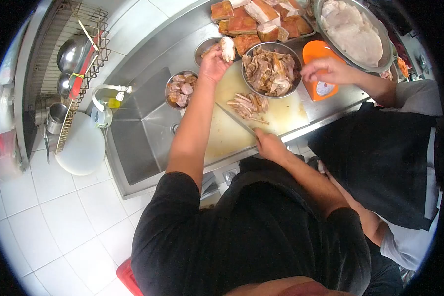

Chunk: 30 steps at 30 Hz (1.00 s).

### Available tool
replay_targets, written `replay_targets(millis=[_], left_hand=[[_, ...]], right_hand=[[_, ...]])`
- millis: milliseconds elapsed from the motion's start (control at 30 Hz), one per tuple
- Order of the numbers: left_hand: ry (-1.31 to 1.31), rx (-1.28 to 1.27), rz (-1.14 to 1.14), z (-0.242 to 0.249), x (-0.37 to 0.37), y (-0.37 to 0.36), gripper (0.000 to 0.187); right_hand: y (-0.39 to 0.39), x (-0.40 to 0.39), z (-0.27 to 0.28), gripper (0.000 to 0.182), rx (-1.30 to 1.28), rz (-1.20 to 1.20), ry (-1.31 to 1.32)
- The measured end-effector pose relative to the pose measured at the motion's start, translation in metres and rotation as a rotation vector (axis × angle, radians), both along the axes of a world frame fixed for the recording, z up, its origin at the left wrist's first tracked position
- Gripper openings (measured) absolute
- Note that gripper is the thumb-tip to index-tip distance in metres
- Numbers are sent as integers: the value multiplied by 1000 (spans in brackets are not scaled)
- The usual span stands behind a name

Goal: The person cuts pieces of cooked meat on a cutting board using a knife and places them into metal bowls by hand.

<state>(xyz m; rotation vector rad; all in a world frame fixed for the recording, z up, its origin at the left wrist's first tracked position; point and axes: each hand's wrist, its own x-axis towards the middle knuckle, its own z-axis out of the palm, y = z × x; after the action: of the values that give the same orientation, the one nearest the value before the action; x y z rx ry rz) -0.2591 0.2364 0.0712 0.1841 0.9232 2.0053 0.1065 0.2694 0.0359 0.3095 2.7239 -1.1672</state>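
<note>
Left hand (213,63) is closed around a meat piece (227,48), raised above the board (286,111). Right hand (268,144) is clenched on a knife (234,118) beside sliced meat (249,105). A co-worker's hand (325,70) could be nicked if the blade is swung wide.

Sink (133,143), wire rack (79,49), orange scale (320,69)

The meat piece (227,48), pale with a browned edge, is lifted clear of the cutting board (286,111), past its far-left corner. The knife (234,120) lies flat on the board, its long thin blade running diagonally beside the sliced meat.
</note>
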Motion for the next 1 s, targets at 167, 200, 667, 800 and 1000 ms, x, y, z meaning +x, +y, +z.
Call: replay_targets(millis=[167, 200, 667, 800, 1000], left_hand=[[236, 57, -135, 31, 38, 11, 52], [237, 43, -138, 36, 48, 16, 52], [47, 42, -20, 31, 153, 80, 39], [70, -54, 35, 28, 145, 71, 41], [986, -604, 437, -43, 11, 15, 37]], right_hand=[[-1, -2, 5, 34, 8, 11, 2], [-1, -2, 8, 34, 12, 13, -10], [-6, -5, 8, 35, 61, 3, 4], [-6, -6, 3, 32, 32, -12, 2], [-3, -6, 4, 28, -9, -16, 1]])
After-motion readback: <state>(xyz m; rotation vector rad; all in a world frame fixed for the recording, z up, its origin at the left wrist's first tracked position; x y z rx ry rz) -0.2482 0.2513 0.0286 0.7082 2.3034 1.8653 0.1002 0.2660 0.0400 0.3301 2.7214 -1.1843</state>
